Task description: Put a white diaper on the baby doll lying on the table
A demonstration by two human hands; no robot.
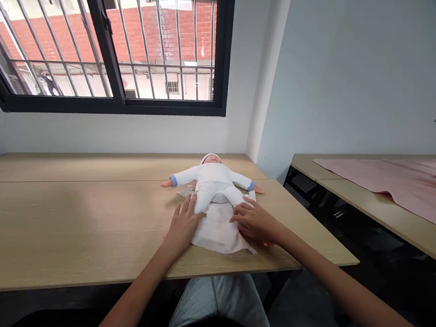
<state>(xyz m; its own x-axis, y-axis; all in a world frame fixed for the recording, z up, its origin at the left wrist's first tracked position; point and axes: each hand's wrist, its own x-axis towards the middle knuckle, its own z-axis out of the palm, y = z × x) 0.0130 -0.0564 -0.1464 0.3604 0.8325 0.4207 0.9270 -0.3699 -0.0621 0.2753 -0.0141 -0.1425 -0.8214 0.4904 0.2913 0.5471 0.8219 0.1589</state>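
Near the right end of a wooden table (93,227), a doll (215,175) in white with blue cuffs lies on its back, head toward the wall, arms out, legs toward the person. The placement seems to put its lower body within easy reach. A white pad (220,230) extends from between the legs toward the near edge, probably laid flat for access. Left hand (184,219): largely open, fingers extended along one leg, apparently steadying rather than gripping. Right hand (255,222): fingers partly curled at the other leg; cannot tell whether they pinch leg or pad.
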